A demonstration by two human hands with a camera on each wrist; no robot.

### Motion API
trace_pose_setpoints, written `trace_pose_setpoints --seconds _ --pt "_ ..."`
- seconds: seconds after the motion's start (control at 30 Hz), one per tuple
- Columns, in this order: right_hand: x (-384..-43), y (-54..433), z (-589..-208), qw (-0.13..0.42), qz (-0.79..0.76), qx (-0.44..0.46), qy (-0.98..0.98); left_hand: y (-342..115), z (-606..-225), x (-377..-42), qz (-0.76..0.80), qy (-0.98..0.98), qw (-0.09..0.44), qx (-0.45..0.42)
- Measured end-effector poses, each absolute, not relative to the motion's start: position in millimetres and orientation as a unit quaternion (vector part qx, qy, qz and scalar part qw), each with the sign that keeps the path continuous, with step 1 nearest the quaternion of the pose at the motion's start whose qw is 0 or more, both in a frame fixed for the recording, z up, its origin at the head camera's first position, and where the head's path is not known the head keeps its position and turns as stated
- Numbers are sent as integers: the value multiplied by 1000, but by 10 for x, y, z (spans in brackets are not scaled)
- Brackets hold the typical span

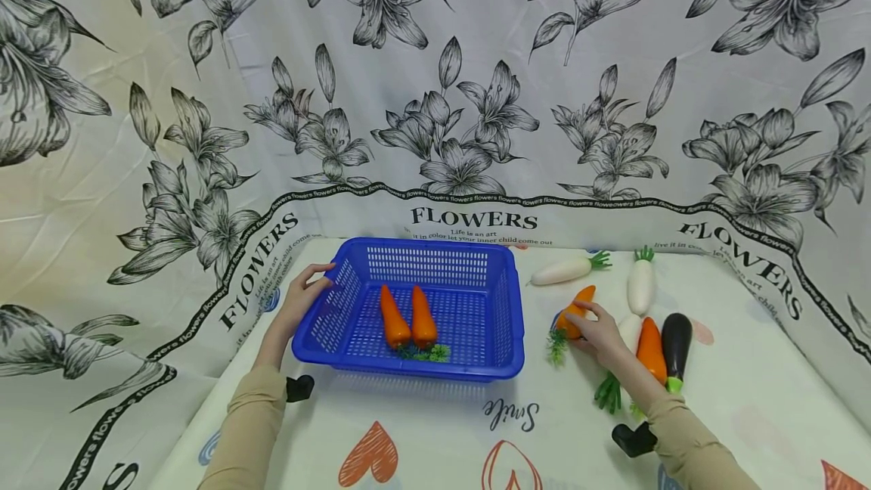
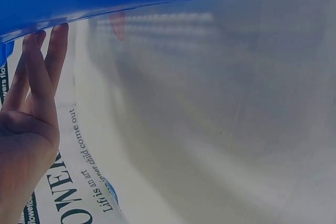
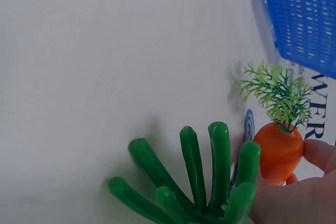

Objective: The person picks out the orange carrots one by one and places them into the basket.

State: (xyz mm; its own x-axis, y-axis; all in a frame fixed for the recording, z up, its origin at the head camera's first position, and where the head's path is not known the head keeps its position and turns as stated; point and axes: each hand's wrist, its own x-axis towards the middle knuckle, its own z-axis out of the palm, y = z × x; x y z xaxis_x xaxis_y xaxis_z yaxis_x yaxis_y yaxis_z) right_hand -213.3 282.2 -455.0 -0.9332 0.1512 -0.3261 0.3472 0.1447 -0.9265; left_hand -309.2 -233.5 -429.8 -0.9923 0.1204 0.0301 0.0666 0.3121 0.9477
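Right hand (image 1: 602, 333) pinching a tapered, green-topped orange carrot (image 3: 278, 153), just right of a rectangular blue plastic lattice basket (image 1: 408, 370), two similar carrots (image 1: 395, 320) inside, left hand (image 1: 306, 293), fingers extended, touching the basket's left side, black-and-white floral cloth (image 1: 476, 21) behind.

place: curtained-off space | evidence: flower-print drape (image 1: 476, 13), printed tablecloth (image 1: 435, 437) | room: unclear

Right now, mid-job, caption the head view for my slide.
Right hand grips a carrot beside a blue basket holding two more carrots; left hand touches the basket's side.
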Motion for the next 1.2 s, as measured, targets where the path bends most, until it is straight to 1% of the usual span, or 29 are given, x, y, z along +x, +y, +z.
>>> trace_pose_setpoints --seconds 0.23,0.53,0.77,1.2 --pt "-2097 2825 -4494 70 -636 153 753 -2373 -4409 -3162 566 822 11 65" --pt "-2074 2847 -4341 64 -651 172 737 -2390 -4419 -3175 567 820 16 72" --pt "-2034 2887 -4238 58 -664 148 731 -2385 -4408 -3154 569 819 17 73" --pt "-1978 2864 -4066 52 -693 148 704 -2387 -4412 -3154 567 820 16 78"
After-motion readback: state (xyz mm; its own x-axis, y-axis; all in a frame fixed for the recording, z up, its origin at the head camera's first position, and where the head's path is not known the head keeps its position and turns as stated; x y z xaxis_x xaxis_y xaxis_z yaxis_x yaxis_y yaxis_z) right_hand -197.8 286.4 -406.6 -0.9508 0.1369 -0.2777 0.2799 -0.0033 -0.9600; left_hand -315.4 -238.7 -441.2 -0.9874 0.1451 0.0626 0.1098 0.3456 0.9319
